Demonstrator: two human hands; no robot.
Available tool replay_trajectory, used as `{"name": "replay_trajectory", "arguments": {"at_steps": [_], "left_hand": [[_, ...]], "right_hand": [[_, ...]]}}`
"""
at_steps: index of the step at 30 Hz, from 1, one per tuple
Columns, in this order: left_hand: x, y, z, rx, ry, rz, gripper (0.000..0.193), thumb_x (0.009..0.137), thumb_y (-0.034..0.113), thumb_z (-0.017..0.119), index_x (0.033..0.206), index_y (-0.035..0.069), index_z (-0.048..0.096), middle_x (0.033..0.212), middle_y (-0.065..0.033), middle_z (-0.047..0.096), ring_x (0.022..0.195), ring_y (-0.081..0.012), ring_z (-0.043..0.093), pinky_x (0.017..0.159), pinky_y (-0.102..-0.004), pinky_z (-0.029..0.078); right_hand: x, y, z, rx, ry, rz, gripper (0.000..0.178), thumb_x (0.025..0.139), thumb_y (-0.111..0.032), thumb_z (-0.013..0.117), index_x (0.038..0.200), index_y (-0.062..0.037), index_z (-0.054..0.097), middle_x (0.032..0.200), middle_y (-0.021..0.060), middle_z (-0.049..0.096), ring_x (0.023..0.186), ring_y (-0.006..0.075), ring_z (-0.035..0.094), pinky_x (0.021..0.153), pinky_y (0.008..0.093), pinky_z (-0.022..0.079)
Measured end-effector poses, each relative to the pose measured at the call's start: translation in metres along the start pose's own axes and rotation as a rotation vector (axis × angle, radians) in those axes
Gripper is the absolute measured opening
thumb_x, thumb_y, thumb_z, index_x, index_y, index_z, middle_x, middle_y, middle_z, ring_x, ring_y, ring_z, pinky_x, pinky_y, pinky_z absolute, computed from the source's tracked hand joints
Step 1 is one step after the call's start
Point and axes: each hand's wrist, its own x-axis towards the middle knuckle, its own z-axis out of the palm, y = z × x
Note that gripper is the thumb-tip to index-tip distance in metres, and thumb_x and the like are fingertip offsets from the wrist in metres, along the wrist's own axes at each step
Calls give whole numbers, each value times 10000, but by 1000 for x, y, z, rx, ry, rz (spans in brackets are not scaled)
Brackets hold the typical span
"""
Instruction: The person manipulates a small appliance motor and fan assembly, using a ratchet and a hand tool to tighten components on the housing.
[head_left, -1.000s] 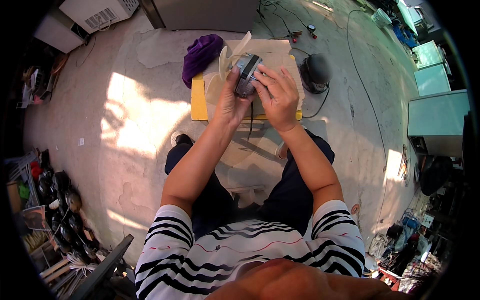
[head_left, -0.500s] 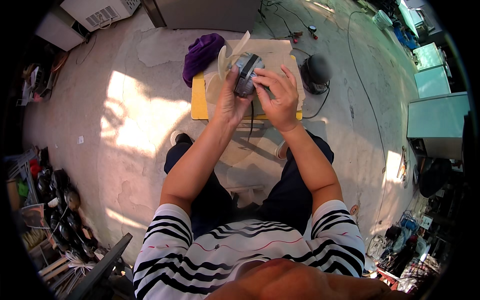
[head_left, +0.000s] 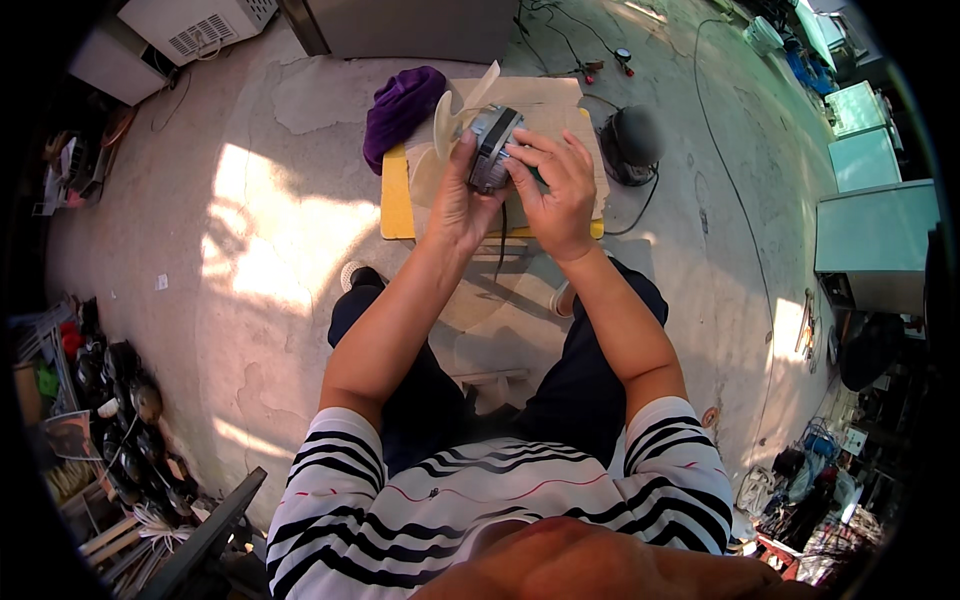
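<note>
Sunlight is falling in bright patches across a worn concrete floor [head_left: 300, 230], and a grey cabinet [head_left: 415, 30] is standing beyond the work spot. Cardboard [head_left: 550, 98] is covering much of a yellow board [head_left: 396, 205], with a bunched purple cloth [head_left: 400, 115] lying at its far left corner and a rounded black device [head_left: 628, 150] sitting on the floor just to its right.

Above the cardboard, both hands are holding up a small motor [head_left: 492, 150]. Its squat, rounded body is showing dull silver-grey metal, with a broad black band running around the middle. Pale, cream-coloured fan blades [head_left: 446, 125] are spreading from its left side, one pointing up and away, and a dark cord [head_left: 503, 235] is hanging below.

The left hand [head_left: 460, 200] is curling around the motor's lower left, thumb up along the side, gripping it. The right hand [head_left: 560, 195] is staying half-curled, thumb and fingertips meeting the motor's right side; whether it is pinching something there, I cannot tell.
</note>
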Motion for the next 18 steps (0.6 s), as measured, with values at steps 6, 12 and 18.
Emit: {"name": "replay_trajectory", "arguments": {"at_steps": [6,12,18], "left_hand": [[3,-1,-7,-2,-24,11,595,843,480,759,1243,87,556,1098,-43,656,1007,-142,633,968,-341,503],[2,-1,-2,-25,6,-6,579,846,475,759,1233,91,565,1114,-46,656,1015,-145,634,970,-352,503],[4,-1,-6,-37,7,-15,580,844,482,758,1232,94,567,1120,-43,658,1020,-149,635,984,-357,495]], "right_hand": [[3,-10,-2,33,-21,-48,181,809,-119,766,972,-99,688,1060,46,724,978,233,674,1031,469,420],[0,-1,1,-38,6,-53,183,798,-112,770,954,-104,675,1074,35,720,981,222,672,1020,467,431],[2,-1,0,-19,-12,-101,198,806,-112,763,991,-105,692,1066,21,723,982,221,672,1016,463,433]]}}
